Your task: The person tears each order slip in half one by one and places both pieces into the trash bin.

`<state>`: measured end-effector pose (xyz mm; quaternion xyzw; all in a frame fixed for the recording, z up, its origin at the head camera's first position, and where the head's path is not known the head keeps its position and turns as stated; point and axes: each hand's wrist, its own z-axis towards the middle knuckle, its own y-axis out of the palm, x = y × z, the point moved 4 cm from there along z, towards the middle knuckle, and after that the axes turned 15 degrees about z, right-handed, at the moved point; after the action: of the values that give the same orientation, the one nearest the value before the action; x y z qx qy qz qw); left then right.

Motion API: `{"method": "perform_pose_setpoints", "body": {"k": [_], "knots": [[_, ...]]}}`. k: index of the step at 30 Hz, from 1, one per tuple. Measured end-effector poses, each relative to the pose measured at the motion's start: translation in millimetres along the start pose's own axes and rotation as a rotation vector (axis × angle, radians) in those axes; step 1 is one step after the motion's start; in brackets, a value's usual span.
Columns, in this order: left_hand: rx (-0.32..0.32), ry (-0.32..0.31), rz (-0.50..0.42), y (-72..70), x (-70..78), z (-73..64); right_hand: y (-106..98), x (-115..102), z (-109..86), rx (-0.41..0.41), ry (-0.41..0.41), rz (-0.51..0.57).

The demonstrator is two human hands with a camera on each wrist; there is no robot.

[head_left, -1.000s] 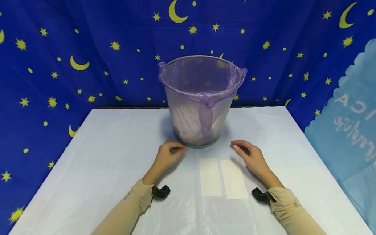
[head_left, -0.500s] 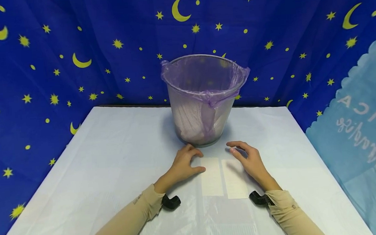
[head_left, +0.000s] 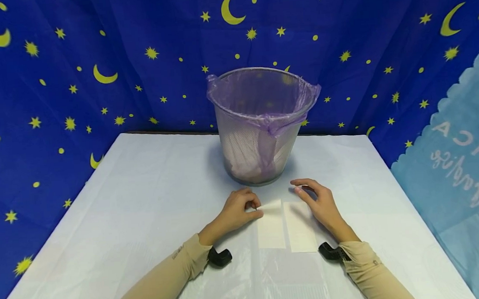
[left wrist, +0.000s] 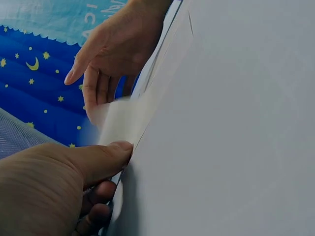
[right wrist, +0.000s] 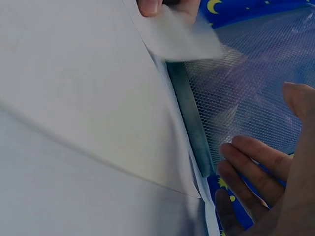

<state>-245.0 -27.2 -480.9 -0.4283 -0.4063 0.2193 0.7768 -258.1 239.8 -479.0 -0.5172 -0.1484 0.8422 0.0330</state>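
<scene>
Two cream slips of paper lie side by side on the white-covered table in the head view. My left hand [head_left: 236, 211] pinches the far left corner of the left slip [head_left: 271, 230] between thumb and fingers, and that end is lifted and bent up. In the left wrist view the raised end of the paper [left wrist: 123, 120] stands above my thumb. My right hand [head_left: 321, 205] is beside the right slip [head_left: 301, 233], fingers loosely bent and holding nothing. The right wrist view shows the right hand [right wrist: 266, 182] with its fingers spread apart, away from the lifted paper [right wrist: 179, 37].
A wire mesh bin [head_left: 243, 144] with a purple plastic liner [head_left: 269, 124] stands just beyond both hands, with pale contents at its bottom. A blue moon-and-star cloth [head_left: 155, 81] hangs behind the table [head_left: 142, 188]. A light blue lettered cloth [head_left: 465, 161] hangs at the right.
My left hand has moved right from beside the bin's base to the left slip, opened over its corner, then pinched and raised it. My right hand has barely moved.
</scene>
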Motion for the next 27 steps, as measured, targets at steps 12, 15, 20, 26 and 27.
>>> {"method": "perform_pose_setpoints", "body": {"k": [12, 15, 20, 26, 27], "knots": [[0.080, -0.203, -0.354, -3.7, -14.7, -1.4, 6, -3, -0.6, -0.081, 0.004, 0.041], [0.121, -0.238, -0.466, -5.1, -18.3, -2.2, 8, -2, -1.3, -0.107, 0.009, 0.047], [0.170, -0.286, -0.707, -5.3, -21.5, -1.9, 8, 0, -2.0, -0.101, 0.045, 0.031], [0.151, -0.289, -0.812, -3.3, -21.0, 0.2, 8, 0, -2.6, -0.061, 0.097, 0.019], [0.144, -0.287, -0.816, -2.9, -20.7, 0.6, 8, -3, -2.4, -0.056, 0.100, 0.022]]}}
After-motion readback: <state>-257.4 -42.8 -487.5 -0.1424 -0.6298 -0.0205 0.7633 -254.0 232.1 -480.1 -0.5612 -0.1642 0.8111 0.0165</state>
